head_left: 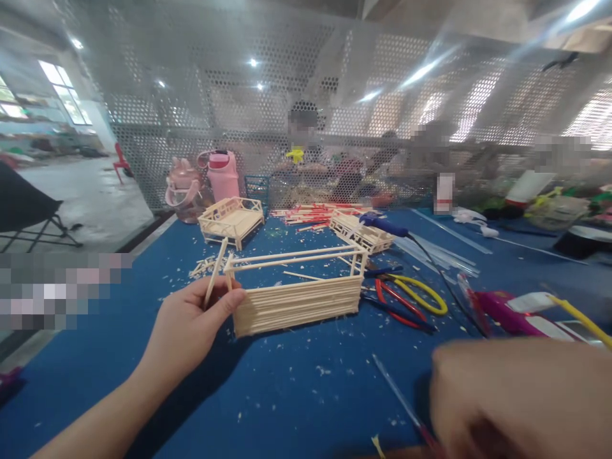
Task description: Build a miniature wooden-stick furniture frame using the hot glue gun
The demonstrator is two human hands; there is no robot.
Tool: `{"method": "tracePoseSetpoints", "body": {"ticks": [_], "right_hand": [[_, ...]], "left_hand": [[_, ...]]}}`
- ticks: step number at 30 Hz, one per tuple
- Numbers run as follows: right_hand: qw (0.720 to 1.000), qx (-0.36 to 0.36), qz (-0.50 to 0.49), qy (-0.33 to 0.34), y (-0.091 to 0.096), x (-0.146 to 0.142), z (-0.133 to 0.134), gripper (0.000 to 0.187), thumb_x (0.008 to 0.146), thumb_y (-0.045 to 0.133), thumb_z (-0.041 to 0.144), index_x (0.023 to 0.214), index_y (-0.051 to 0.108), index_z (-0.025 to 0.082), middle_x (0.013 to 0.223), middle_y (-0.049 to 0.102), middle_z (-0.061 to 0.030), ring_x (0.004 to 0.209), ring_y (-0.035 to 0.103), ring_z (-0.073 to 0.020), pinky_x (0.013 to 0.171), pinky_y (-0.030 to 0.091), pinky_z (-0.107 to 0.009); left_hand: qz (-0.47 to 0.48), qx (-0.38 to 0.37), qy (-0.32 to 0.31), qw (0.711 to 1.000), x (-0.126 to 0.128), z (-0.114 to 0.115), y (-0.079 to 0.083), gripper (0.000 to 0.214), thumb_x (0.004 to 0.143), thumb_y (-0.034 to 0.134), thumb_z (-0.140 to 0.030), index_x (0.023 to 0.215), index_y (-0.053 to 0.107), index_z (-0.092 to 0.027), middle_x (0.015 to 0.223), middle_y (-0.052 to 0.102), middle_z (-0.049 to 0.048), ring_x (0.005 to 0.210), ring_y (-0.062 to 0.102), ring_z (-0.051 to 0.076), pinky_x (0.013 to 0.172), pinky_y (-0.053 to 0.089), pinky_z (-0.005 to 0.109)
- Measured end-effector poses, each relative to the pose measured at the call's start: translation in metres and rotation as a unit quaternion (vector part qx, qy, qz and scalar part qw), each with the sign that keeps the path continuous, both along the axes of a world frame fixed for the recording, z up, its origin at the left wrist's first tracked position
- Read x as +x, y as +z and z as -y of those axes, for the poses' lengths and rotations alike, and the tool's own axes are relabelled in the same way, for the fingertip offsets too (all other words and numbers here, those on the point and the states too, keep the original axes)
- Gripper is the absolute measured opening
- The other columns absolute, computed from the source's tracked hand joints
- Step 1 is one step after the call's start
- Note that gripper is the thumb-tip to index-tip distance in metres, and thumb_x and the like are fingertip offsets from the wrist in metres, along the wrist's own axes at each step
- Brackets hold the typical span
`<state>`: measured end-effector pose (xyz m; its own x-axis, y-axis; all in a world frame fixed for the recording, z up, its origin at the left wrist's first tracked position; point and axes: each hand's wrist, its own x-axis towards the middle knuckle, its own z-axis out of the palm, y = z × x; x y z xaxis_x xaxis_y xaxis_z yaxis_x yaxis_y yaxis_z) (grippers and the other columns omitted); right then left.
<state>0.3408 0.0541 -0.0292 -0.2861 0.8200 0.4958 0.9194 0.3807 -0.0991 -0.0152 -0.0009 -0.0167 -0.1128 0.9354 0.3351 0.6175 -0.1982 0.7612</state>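
Note:
My left hand (191, 319) is closed round the left end of a small model frame (299, 306) built of thin wooden sticks. The model's near wall is solid with stacked sticks, and a thin rail runs above it. One stick-made post (216, 271) slants up by my left fingers. At the lower right, my right hand (521, 395) is blurred and close to the camera; its fingers are mostly hidden, so I cannot tell what it holds. Beside it lies a thin clear rod (396, 389) with a reddish end.
Two stick-built models (232, 223) (362, 233) stand farther back, near red-tipped sticks (320, 215). A blue glue gun (385, 224), yellow-handled pliers (423, 294) and red-handled pliers (400, 305) lie right. Pink bottles (224, 178) stand before a perforated screen (268, 115); people sit beyond.

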Motion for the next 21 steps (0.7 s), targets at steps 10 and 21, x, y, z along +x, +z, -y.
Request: {"method": "tracePoseSetpoints", "body": {"ticks": [10,21], "right_hand": [[0.973,-0.075,0.052,-0.212,0.033,0.001,-0.059,0.041,0.08,0.06,0.024,0.12,0.058,0.014,0.116,0.062,-0.018,0.107,0.059,-0.0318,0.086,0.047,-0.042],[0.947,-0.184,-0.048,-0.26,0.04,0.007,-0.091,0.03,0.09,0.059,0.035,0.113,0.06,0.017,0.113,0.062,-0.007,0.098,0.062,-0.0197,0.081,0.053,-0.038]], "left_hand": [[0.009,0.017,-0.018,1.0,0.003,0.002,0.004,0.029,0.066,0.059,-0.052,0.062,0.064,-0.024,0.058,0.062,-0.0016,0.059,0.055,0.018,0.057,0.043,0.027],[0.08,-0.007,0.016,0.997,0.005,0.001,0.001,0.034,0.057,0.066,-0.052,0.075,0.07,-0.024,0.077,0.075,0.002,0.077,0.067,0.024,0.067,0.051,0.029]]}}
